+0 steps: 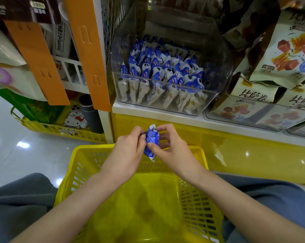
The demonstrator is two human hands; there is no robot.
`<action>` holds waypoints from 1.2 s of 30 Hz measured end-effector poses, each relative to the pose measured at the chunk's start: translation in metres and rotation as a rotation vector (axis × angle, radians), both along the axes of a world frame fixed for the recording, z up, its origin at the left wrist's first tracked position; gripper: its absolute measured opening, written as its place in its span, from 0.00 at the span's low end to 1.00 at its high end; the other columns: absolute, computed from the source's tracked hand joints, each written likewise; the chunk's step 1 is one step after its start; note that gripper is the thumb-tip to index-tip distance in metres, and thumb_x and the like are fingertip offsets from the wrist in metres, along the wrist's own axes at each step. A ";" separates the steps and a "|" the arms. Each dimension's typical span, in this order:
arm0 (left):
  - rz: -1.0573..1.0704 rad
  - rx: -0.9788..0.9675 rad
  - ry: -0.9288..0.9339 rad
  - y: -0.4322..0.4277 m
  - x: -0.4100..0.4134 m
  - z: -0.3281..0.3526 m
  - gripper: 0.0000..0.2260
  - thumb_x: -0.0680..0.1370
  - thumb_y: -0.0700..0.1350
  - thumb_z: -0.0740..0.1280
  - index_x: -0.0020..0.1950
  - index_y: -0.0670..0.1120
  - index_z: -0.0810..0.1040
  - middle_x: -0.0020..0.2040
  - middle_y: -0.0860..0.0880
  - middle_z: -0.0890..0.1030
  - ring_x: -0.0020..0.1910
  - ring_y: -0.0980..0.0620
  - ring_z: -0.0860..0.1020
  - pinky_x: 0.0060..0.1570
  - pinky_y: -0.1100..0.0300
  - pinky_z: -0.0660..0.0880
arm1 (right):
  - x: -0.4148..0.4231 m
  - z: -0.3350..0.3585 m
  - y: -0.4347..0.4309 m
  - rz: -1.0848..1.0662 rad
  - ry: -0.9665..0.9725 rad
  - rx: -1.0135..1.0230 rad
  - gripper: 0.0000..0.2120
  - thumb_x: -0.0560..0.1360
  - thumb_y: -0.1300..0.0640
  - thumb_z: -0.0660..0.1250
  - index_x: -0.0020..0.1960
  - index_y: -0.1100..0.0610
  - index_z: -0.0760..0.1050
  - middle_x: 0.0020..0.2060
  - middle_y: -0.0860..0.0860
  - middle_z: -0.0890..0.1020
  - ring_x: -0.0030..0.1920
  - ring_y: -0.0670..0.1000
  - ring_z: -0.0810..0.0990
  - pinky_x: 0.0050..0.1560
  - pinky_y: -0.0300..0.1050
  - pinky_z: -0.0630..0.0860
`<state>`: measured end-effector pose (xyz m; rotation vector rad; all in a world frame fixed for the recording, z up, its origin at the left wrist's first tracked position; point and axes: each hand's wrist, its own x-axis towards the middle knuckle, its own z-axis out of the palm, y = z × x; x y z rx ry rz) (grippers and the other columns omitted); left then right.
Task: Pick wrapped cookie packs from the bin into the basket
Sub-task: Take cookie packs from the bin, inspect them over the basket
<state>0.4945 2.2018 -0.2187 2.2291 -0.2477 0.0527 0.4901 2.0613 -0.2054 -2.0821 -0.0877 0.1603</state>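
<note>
A clear bin (165, 102) holds many blue-and-white cookie packs (158, 71). Above the yellow basket (74, 160), the left hand (129, 146) and right hand (172, 146) both pinch one pack (152, 141) between them.

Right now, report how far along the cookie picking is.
Done: nothing that shows; no pack lies on the visible floor of the yellow basket. In hand: one blue wrapped pack, pinched by the left hand and right hand above the basket's far rim. Left: drop it in, then go on picking; the clear bin holds many more packs.
</note>
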 end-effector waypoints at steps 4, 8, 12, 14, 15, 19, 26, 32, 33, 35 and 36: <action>-0.003 0.002 -0.072 0.000 -0.001 0.001 0.06 0.80 0.48 0.57 0.51 0.48 0.72 0.42 0.56 0.74 0.39 0.58 0.73 0.38 0.66 0.69 | 0.001 -0.001 -0.002 0.047 -0.042 -0.077 0.16 0.72 0.54 0.69 0.53 0.45 0.64 0.44 0.41 0.79 0.40 0.43 0.80 0.44 0.41 0.78; -0.023 0.030 -0.129 0.002 0.000 0.001 0.07 0.80 0.47 0.57 0.45 0.47 0.71 0.38 0.53 0.74 0.37 0.56 0.72 0.36 0.64 0.68 | 0.000 -0.003 -0.001 0.081 -0.048 -0.101 0.15 0.72 0.54 0.68 0.54 0.45 0.65 0.42 0.39 0.78 0.41 0.43 0.80 0.45 0.44 0.78; 0.066 -0.061 -0.079 0.001 0.004 0.002 0.09 0.80 0.42 0.59 0.39 0.47 0.69 0.31 0.54 0.72 0.30 0.59 0.70 0.30 0.68 0.66 | 0.000 -0.003 0.000 0.052 -0.017 0.040 0.17 0.70 0.55 0.72 0.52 0.45 0.67 0.43 0.40 0.78 0.44 0.39 0.79 0.43 0.35 0.77; 0.118 -0.194 0.018 0.000 0.007 0.005 0.11 0.79 0.41 0.59 0.37 0.49 0.69 0.30 0.54 0.73 0.29 0.60 0.71 0.30 0.68 0.69 | 0.003 -0.003 0.001 0.037 0.069 0.180 0.18 0.70 0.55 0.72 0.53 0.45 0.66 0.47 0.45 0.78 0.43 0.42 0.79 0.41 0.34 0.77; 0.139 -0.301 0.096 -0.001 0.007 0.007 0.12 0.80 0.41 0.58 0.37 0.50 0.70 0.32 0.53 0.75 0.30 0.60 0.72 0.32 0.64 0.73 | 0.004 -0.002 0.001 0.027 0.101 0.223 0.19 0.70 0.56 0.72 0.54 0.46 0.65 0.49 0.47 0.78 0.42 0.44 0.79 0.41 0.35 0.78; 0.115 -0.735 0.418 -0.008 0.004 0.020 0.10 0.81 0.47 0.55 0.46 0.48 0.75 0.42 0.49 0.81 0.38 0.58 0.80 0.33 0.64 0.77 | 0.008 0.002 0.000 -0.064 0.101 0.240 0.30 0.68 0.55 0.72 0.65 0.54 0.60 0.47 0.45 0.74 0.35 0.37 0.78 0.39 0.35 0.77; -0.030 -0.763 0.588 -0.007 0.004 0.031 0.11 0.78 0.39 0.61 0.60 0.46 0.73 0.43 0.48 0.79 0.37 0.57 0.79 0.39 0.58 0.80 | 0.011 0.008 -0.004 -0.188 0.154 0.343 0.16 0.79 0.54 0.57 0.63 0.61 0.68 0.53 0.57 0.79 0.45 0.43 0.80 0.46 0.38 0.77; -0.036 -0.795 0.622 -0.005 0.006 0.035 0.10 0.79 0.41 0.60 0.59 0.46 0.74 0.51 0.44 0.80 0.43 0.51 0.79 0.42 0.57 0.79 | 0.014 0.018 -0.010 -0.183 0.191 0.364 0.16 0.74 0.58 0.67 0.60 0.60 0.74 0.50 0.55 0.82 0.47 0.48 0.81 0.50 0.43 0.76; -0.047 -0.770 0.597 -0.005 0.005 0.034 0.11 0.78 0.42 0.62 0.61 0.47 0.73 0.53 0.44 0.80 0.46 0.51 0.79 0.44 0.57 0.79 | 0.013 0.020 -0.010 -0.167 0.154 0.345 0.13 0.73 0.58 0.67 0.57 0.59 0.76 0.47 0.52 0.83 0.44 0.45 0.81 0.46 0.39 0.76; -0.054 -0.749 0.547 -0.003 0.004 0.034 0.14 0.77 0.42 0.64 0.63 0.48 0.72 0.56 0.44 0.80 0.50 0.51 0.79 0.44 0.59 0.79 | 0.014 0.023 -0.009 -0.157 0.084 0.332 0.07 0.73 0.59 0.68 0.51 0.56 0.78 0.42 0.47 0.82 0.39 0.39 0.80 0.39 0.30 0.74; -0.055 -0.754 0.528 -0.003 0.005 0.034 0.15 0.77 0.42 0.65 0.63 0.48 0.72 0.56 0.45 0.80 0.50 0.53 0.79 0.43 0.61 0.78 | 0.014 0.027 -0.010 -0.158 0.051 0.314 0.05 0.73 0.60 0.68 0.49 0.54 0.78 0.42 0.46 0.82 0.38 0.36 0.79 0.37 0.28 0.73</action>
